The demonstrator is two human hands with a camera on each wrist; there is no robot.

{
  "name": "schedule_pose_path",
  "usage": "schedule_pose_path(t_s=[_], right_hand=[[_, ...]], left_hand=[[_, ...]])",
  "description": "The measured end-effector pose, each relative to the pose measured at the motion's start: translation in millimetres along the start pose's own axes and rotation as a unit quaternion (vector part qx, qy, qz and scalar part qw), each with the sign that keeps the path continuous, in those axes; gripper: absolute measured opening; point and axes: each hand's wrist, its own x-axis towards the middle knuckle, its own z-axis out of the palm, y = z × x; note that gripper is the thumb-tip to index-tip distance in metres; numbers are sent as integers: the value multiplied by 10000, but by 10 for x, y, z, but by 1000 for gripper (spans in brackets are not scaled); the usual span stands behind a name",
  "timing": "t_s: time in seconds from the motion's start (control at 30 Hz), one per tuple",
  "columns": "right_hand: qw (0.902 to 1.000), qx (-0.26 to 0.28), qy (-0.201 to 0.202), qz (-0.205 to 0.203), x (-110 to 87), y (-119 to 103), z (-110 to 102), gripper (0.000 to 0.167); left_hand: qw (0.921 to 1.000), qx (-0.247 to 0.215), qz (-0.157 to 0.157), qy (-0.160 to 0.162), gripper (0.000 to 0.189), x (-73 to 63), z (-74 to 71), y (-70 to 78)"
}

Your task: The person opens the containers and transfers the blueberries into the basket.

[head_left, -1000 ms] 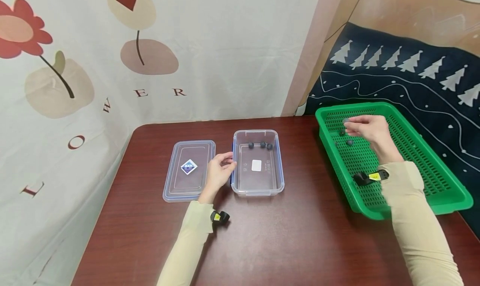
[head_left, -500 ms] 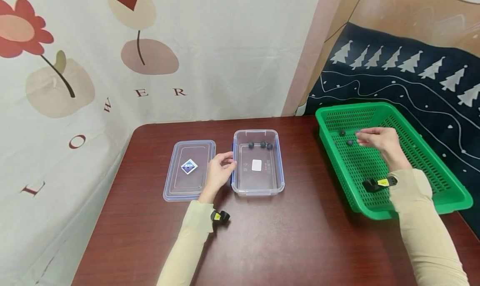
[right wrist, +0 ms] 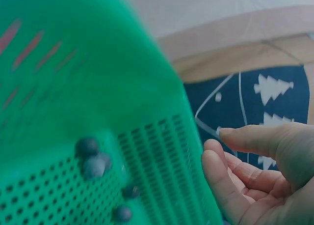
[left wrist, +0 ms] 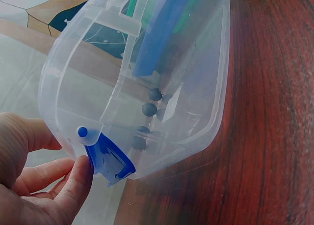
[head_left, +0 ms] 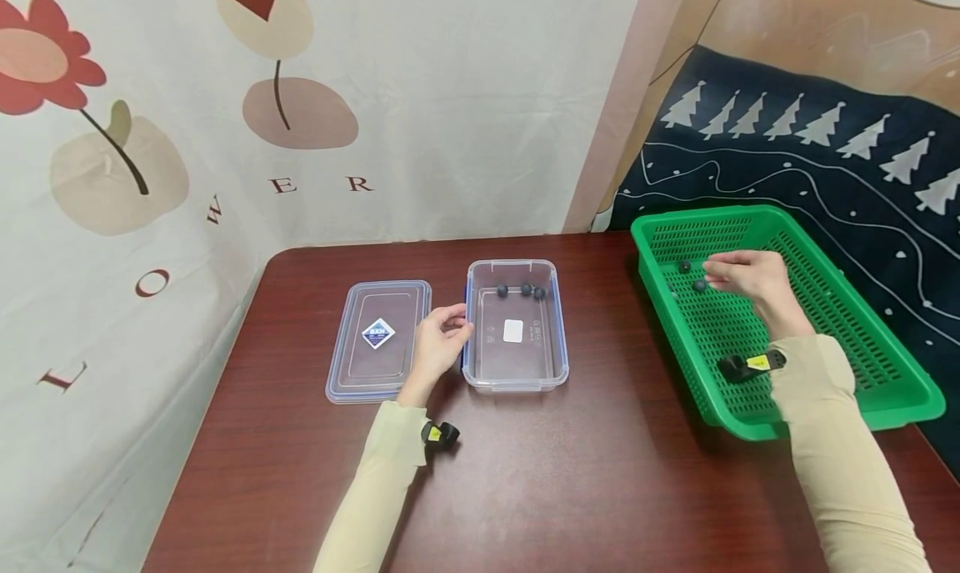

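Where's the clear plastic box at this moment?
In the head view, the clear plastic box stands on the table, between the lid on its left and the green basket farther right; the left hand is at its left side.

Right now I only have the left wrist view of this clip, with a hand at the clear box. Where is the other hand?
Observer: In the head view, the right hand is over the green basket.
Operator: Does that basket hold anything?
Observer: Yes, dark berries lie inside it, near that hand's fingertips.
Operator: And is there a lid around?
Observer: The lid lies flat on the table, left of the box as the head camera sees it, with a diamond-shaped label on it.
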Motion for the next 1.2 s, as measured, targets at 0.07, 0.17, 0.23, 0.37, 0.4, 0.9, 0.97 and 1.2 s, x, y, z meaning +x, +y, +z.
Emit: schedule_pose_path(t_s=[0.07, 0.17, 0.23, 0.37, 0.4, 0.9, 0.97, 1.2], right_hand=[[9999, -19, -31, -132, 7, -80, 68, 18], [9992, -141, -64, -365, 15, -208, 189, 31], [9988, -110, -110, -464, 25, -291, 278, 37], [9981, -120, -239, -561, 51, -430, 463, 42], [9979, -131, -265, -573, 58, -460, 511, 42], [9920, -684, -793, -702, 173, -692, 1378, 32], [9907, -784, -853, -708, 168, -691, 1495, 32], [9883, -735, -1040, -840, 130, -617, 1906, 28]], left_hand=[[10000, -17, -10, 12, 32, 2, 2, -2], [10000, -27, -4, 24, 31, 6, 3, -10], [10000, -42, 11, 19, 31, 6, 2, -8], [9997, -94, 234, 24, 31, 1, -1, -29], [9995, -107, 309, 35, 30, 0, -1, -39], [9999, 90, 67, 22, 31, -15, 9, 9], [9999, 91, 48, 5, 31, -19, 4, 11], [9999, 62, 76, 33, 31, -2, -1, -5]])
